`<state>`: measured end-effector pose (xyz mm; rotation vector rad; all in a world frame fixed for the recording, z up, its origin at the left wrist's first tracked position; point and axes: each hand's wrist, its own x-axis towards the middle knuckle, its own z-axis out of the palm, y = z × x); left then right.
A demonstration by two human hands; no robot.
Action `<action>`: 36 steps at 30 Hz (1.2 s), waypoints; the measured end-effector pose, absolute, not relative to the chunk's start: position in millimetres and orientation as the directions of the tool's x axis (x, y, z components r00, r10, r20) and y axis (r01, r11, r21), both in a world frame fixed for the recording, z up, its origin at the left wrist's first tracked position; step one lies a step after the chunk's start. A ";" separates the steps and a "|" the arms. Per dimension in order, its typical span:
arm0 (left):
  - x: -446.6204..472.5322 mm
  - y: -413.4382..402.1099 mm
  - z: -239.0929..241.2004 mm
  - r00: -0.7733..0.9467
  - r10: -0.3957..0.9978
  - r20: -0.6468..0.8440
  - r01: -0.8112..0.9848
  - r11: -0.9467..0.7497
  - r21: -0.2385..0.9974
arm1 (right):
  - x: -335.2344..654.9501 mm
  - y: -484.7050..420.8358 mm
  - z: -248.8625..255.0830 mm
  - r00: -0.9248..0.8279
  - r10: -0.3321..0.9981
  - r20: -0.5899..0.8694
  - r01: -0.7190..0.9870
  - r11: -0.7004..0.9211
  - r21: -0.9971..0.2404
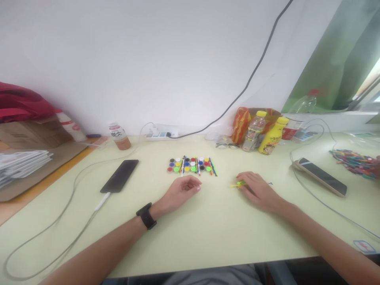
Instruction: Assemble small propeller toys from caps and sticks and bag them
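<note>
My left hand (181, 190) rests on the pale table (190, 233), fingers curled into a loose fist, nothing showing in it. A black watch sits on that wrist. My right hand (257, 190) lies palm down to the right, fingers closed over a small yellow-green stick piece (236, 185) that pokes out to the left. Just beyond both hands lie rows of small coloured round caps with thin coloured sticks (192, 165) among them.
A black phone (120, 175) on a white cable lies at left. A second phone (322, 176) lies at right, by a pile of coloured sticks (353, 162). Bottles (271, 136), glasses, a power strip (162, 135) and a milk bottle (119, 135) line the wall.
</note>
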<state>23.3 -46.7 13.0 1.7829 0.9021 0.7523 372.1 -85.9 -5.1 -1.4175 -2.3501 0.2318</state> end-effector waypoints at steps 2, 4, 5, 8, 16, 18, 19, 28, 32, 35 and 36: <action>23.8 -47.1 14.1 0.532 0.841 0.094 0.250 -0.263 0.932 | 376.7 -84.7 -7.8 -0.421 0.869 0.260 0.821 0.487 -0.297; 24.1 -47.2 14.8 0.533 0.840 0.098 0.250 -0.267 0.931 | 378.4 -83.7 -7.8 -0.448 0.842 0.300 0.816 0.522 -0.248; 24.1 -47.1 14.9 0.534 0.839 0.101 0.248 -0.270 0.930 | 378.1 -82.6 -6.6 -0.461 0.825 0.327 0.810 0.541 -0.224; 23.6 -46.6 13.8 0.539 0.836 0.104 0.248 -0.276 0.929 | 374.5 -72.3 -0.2 -0.442 0.795 0.415 0.812 0.551 -0.192; 23.5 -47.8 12.0 0.531 0.843 0.088 0.273 -0.268 0.924 | 362.7 19.2 7.3 -0.286 0.783 0.552 0.866 0.458 -0.202; 23.9 -48.7 13.5 0.533 0.841 0.088 0.275 -0.270 0.923 | 352.6 43.0 6.5 -0.312 0.797 0.517 0.853 0.475 -0.217; 24.1 -49.1 14.4 0.535 0.840 0.089 0.273 -0.271 0.923 | 344.6 53.5 6.3 -0.331 0.808 0.488 0.845 0.484 -0.228; 24.9 -52.1 18.5 0.543 0.835 0.091 0.257 -0.269 0.928 | 235.3 137.0 3.3 -0.307 0.911 0.276 0.864 0.388 -0.321; 24.9 -52.1 16.0 0.544 0.834 0.093 0.257 -0.272 0.927 | 212.4 162.5 3.1 -0.280 0.924 0.261 0.873 0.359 -0.330; 25.1 -52.0 13.2 0.531 0.841 0.100 0.254 -0.271 0.928 | 213.9 162.6 6.7 -0.269 0.912 0.311 0.869 0.368 -0.330; 25.1 -52.1 12.2 0.527 0.843 0.108 0.250 -0.275 0.928 | 217.7 158.6 8.6 -0.264 0.904 0.338 0.867 0.376 -0.328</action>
